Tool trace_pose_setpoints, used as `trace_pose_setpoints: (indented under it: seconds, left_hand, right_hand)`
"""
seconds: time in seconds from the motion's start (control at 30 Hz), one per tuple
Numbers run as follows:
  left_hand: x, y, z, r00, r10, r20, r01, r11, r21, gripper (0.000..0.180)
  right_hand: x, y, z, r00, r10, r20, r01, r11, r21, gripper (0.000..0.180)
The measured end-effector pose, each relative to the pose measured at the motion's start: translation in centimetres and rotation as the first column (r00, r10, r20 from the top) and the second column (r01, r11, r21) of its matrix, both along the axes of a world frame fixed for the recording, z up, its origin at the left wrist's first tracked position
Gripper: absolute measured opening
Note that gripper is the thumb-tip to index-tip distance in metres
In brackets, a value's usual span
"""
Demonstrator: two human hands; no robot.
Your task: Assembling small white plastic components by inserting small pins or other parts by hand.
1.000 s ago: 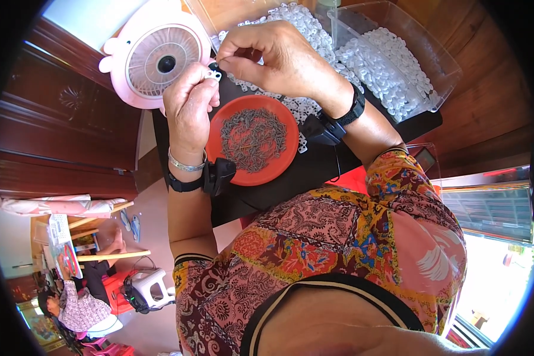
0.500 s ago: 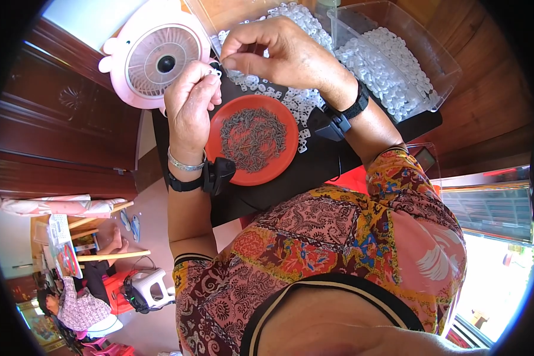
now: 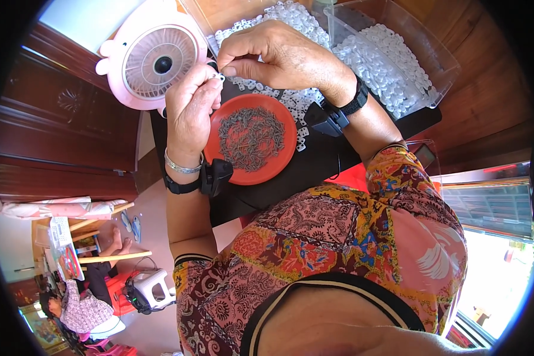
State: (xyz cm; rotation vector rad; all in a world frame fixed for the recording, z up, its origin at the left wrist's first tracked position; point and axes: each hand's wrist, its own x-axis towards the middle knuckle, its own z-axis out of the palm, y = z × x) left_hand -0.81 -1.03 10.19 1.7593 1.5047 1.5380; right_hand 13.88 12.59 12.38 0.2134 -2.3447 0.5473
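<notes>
My left hand [image 3: 188, 110] is closed, pinching a small white plastic piece with holes [image 3: 219, 77] between thumb and fingertips. Close beside it, my right hand [image 3: 285, 59] has thumb and forefinger pressed together near the piece; whatever they hold is too small to make out. Below both hands lies a round orange-red plate [image 3: 290, 139] with many grey screws [image 3: 252, 139] spread over it. Loose white pieces [image 3: 305, 101] like the held one lie on the dark table past the plate, partly hidden by my right hand.
A pink fan [image 3: 162, 64] stands at the back left. A clear plastic box [image 3: 448, 86] full of white pieces [image 3: 391, 53] sits at the back right, beside a heap of them [image 3: 296, 21]. Another person [image 3: 86, 305] is at the lower left, away from the dark table [image 3: 320, 157].
My right hand has come slightly lower and nearer the white piece in my left hand. The left hand keeps its pinch.
</notes>
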Motion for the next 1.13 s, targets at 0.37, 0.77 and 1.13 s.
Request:
trace_pose_setpoints:
  seconds: [0.37,0.77,1.13]
  left_hand:
    - [0.2,-0.2,0.2,0.996,-0.005,-0.090,0.000,0.999,-0.050,0.022]
    - [-0.3,-0.1,-0.3,0.995,-0.008,-0.102,-0.006,0.991,-0.130,0.015]
    - [-6.4,-2.6,-1.6,0.947,0.134,0.292,-0.147,0.989,0.022,0.023]
  right_hand:
    - [0.1,0.0,0.1,1.000,-0.012,0.018,0.009,0.986,0.165,0.008]
    - [0.4,-0.2,-0.2,0.994,-0.008,0.111,-0.003,0.995,0.102,0.006]
    - [1.8,-1.8,1.6,0.936,0.302,-0.181,-0.297,0.953,0.053,0.043]
